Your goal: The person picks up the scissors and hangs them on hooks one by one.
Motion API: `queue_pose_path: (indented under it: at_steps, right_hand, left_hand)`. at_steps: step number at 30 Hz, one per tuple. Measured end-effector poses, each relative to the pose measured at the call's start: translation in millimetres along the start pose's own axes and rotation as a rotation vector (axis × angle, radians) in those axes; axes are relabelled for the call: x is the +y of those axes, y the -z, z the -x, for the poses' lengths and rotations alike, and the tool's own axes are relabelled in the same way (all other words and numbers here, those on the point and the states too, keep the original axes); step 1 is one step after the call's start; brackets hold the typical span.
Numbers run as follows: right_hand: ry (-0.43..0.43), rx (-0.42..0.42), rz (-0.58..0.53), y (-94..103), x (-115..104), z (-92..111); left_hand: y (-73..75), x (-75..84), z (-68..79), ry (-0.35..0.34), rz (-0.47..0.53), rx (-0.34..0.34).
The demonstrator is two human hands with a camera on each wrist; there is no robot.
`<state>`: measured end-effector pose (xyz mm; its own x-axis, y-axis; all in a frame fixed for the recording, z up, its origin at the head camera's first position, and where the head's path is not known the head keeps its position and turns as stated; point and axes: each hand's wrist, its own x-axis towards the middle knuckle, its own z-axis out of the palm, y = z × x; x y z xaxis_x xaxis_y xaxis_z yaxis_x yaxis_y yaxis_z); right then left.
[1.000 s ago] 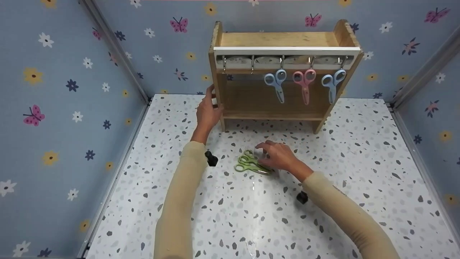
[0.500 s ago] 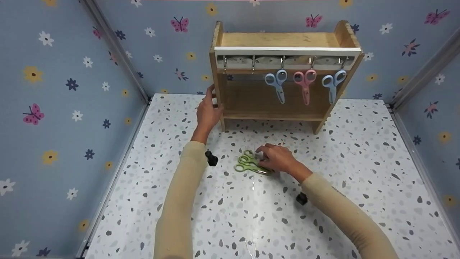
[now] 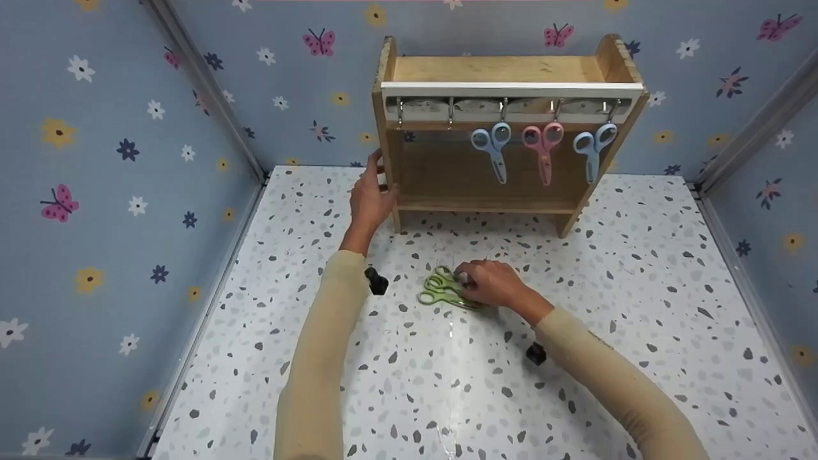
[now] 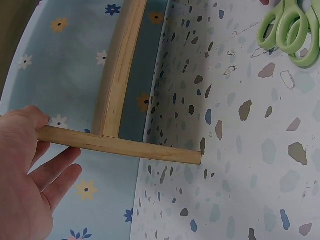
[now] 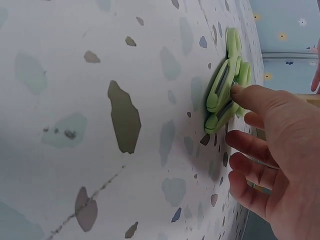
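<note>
My left hand (image 3: 372, 201) grips the left side panel of a small wooden shelf (image 4: 125, 146), thumb on one face and fingers on the other. On the speckled tabletop in front of the shelf, two pairs of light green scissors (image 5: 212, 104) lie overlapped, handles toward the left. My right hand (image 3: 492, 283) pinches at their blade end; in the right wrist view its thumb lies against the scissors and the index fingertip is hidden behind. The other fingers are loosely bent. Green handle loops (image 4: 292, 30) also show in the left wrist view.
A white rail (image 3: 415, 110) with metal hooks runs across the shelf's front. From it hang blue scissors (image 3: 491, 148), pink scissors (image 3: 544, 156) and another blue pair (image 3: 592, 153); the two leftmost hooks are bare. Flower-patterned walls (image 3: 121, 243) enclose the table's back and sides.
My right hand has lowered slightly and its fingers have closed in on the green scissors. The left hand stays on the shelf panel.
</note>
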<state>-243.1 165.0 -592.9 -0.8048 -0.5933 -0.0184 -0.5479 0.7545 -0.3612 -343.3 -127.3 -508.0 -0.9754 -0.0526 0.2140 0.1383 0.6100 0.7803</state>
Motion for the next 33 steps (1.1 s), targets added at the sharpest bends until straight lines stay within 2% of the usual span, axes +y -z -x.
queue_pose_path:
  at_steps: [10, 16, 27, 33]
  right_hand:
    - [-0.012, -0.043, -0.003, 0.1, -0.7, -1.3]
    - [-0.03, -0.045, -0.007, 0.7, 0.5, -2.0]
    - [0.01, -0.015, -0.005, 0.6, 1.4, -0.4]
    - [-0.031, -0.024, -0.003, -1.1, 1.6, -2.7]
  left_hand:
    - [-0.3, -1.1, -0.7, 0.017, -0.001, -0.007]
    - [0.3, -0.3, -1.9, 0.013, -0.008, -0.008]
    - [-0.5, -0.9, -0.2, -0.004, -0.001, 0.011]
    - [-0.9, -1.4, -0.8, -0.004, -0.013, 0.009]
